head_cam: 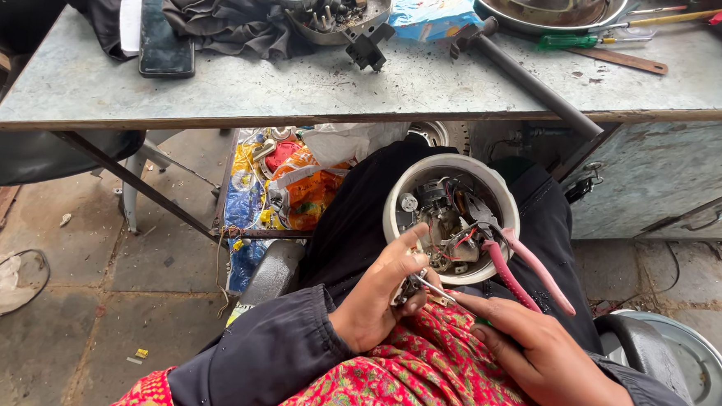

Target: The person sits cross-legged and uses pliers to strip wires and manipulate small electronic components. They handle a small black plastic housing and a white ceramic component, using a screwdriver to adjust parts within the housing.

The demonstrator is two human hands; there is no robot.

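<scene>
A round white appliance base [394, 198] lies upturned on my lap, its wiring and metal parts exposed. Pink-handled pliers [530, 268] rest inside it, handles sticking out to the lower right. My left hand [376, 298] pinches a small metal part [407, 289] at the base's near rim. My right hand [546, 357] holds a screwdriver with a thin metal shaft [436, 290] whose tip meets that part. A bit of green handle shows under my fingers.
A grey metal table [301, 89] stands in front, carrying a black phone [166, 46], dark cloth [231, 15], a dismantled appliance part [330, 8], a hammer [532, 76], a metal bowl [544, 7] and a green screwdriver [567, 41]. Bags sit under the table. A steel lid [698, 369] lies at right.
</scene>
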